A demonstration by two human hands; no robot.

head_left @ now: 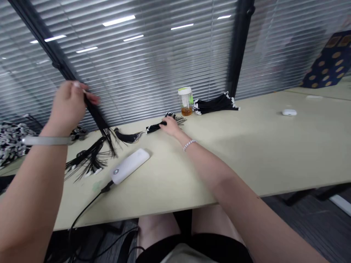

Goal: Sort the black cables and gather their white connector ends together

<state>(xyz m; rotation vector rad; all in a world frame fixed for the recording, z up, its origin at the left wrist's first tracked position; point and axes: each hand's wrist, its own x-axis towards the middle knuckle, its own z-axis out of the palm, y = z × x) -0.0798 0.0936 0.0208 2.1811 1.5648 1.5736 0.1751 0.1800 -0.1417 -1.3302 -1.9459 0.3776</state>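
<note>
My left hand (72, 100) is raised at the left, its fingers pinched round the top of a bundle of black wires (99, 120) whose loose ends hang down over the table. My right hand (170, 127) rests at the middle of the table, closed on a second bundle of black wires (153, 128) with white connectors at its left end. Between the two hands lies a short curved black bundle (126, 137) with bare-looking tips. Below my left hand more black wires (91, 155) are spread loosely, some with white ends.
A white power bank (131, 166) with a black cable lies on the pale table (170, 182). Farther back stand a lidded jar (185, 103) and a wire bundle (215, 104). A white-and-black connector pile (12, 142) is far left; a small white case (289, 112) and dotted bag (327, 62) are right.
</note>
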